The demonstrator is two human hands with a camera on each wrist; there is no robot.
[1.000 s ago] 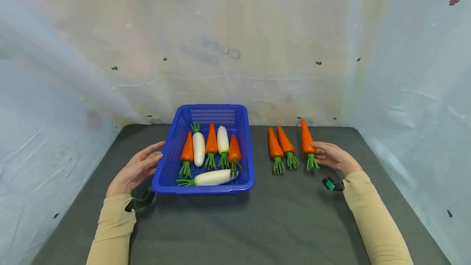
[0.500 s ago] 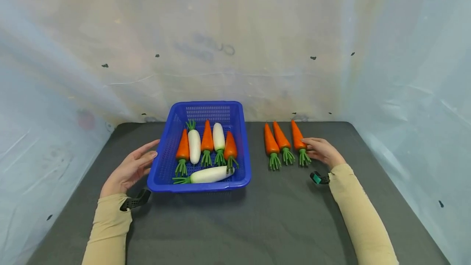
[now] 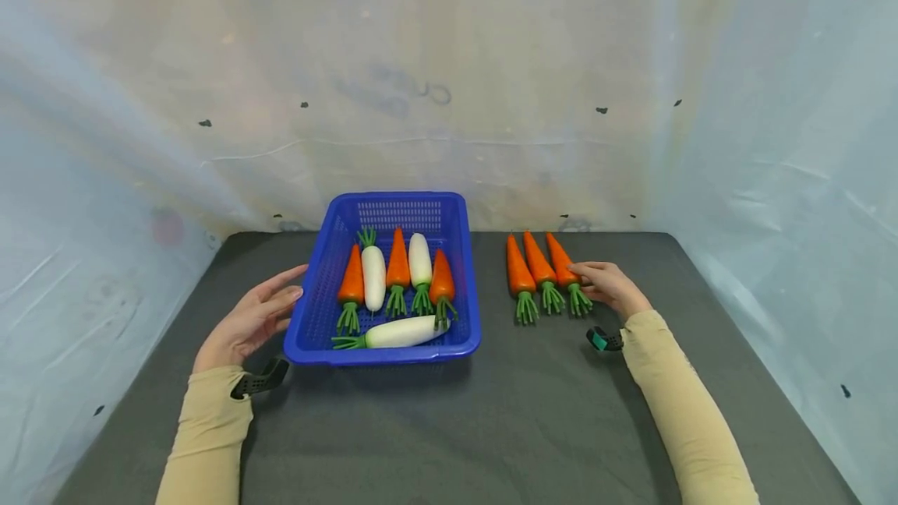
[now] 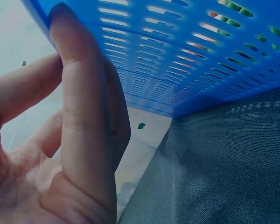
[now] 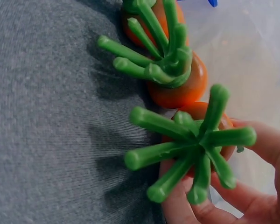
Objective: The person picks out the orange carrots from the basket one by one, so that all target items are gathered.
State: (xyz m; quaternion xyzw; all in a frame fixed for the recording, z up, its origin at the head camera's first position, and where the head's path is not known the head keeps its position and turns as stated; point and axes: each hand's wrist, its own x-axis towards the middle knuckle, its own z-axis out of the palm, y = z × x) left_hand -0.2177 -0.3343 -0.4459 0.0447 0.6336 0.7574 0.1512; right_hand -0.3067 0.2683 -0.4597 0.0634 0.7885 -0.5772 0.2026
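Note:
My left hand (image 3: 250, 323) is at the left side of a blue perforated basket (image 3: 382, 357), its fairly straight fingers (image 4: 79, 93) touching the rim and outer wall. Inside the basket lie orange carrots (image 3: 397, 259) and white radishes (image 3: 374, 279), with one radish (image 3: 403, 332) crosswise at the front. To the right, a row of 3 carrots lies on the table. My right hand (image 3: 610, 287) holds the rightmost carrot (image 3: 561, 259) between thumb and fingers, near its green stalks (image 5: 196, 144). That carrot touches or nearly touches the middle carrot (image 3: 539, 262); the left carrot (image 3: 517, 267) lies beside them.
Dark grey cloth covers the table (image 3: 449, 443). Pale plastic sheeting (image 3: 449, 61) with small dark marks rises behind the table and along both sides. The basket stands close to the back sheet. A dark band with a camera sits on each wrist.
My right hand has moved the rightmost carrot leftward, up against the other two. The left hand stays at the basket rim. The head view has shifted slightly.

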